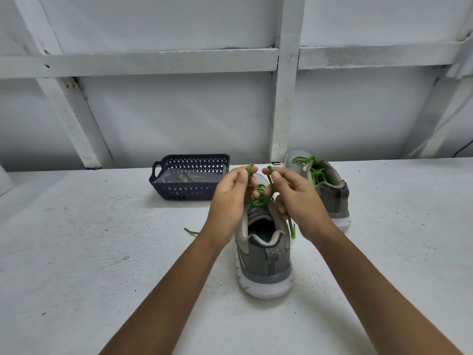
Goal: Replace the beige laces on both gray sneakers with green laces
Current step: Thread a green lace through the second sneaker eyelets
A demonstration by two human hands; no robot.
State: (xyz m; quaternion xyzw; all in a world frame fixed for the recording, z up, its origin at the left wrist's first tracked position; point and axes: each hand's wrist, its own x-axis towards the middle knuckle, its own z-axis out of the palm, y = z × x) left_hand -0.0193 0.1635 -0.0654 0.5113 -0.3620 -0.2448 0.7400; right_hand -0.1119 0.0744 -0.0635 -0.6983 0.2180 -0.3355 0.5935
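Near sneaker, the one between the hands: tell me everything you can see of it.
The near sneaker stands upright on the white table, heel toward the camera. It has a gray, fabric-looking upper, beige collar lining, a striped heel tab and a white sole. A green lace runs through its top; the left hand and right hand each pinch a loop of it above the shoe. One lace end hangs by its right side.

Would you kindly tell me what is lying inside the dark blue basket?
Inside the basket, something pale in clear wrapping shows through the lattice; what it is cannot be told. The left hand covers the basket's near right corner.
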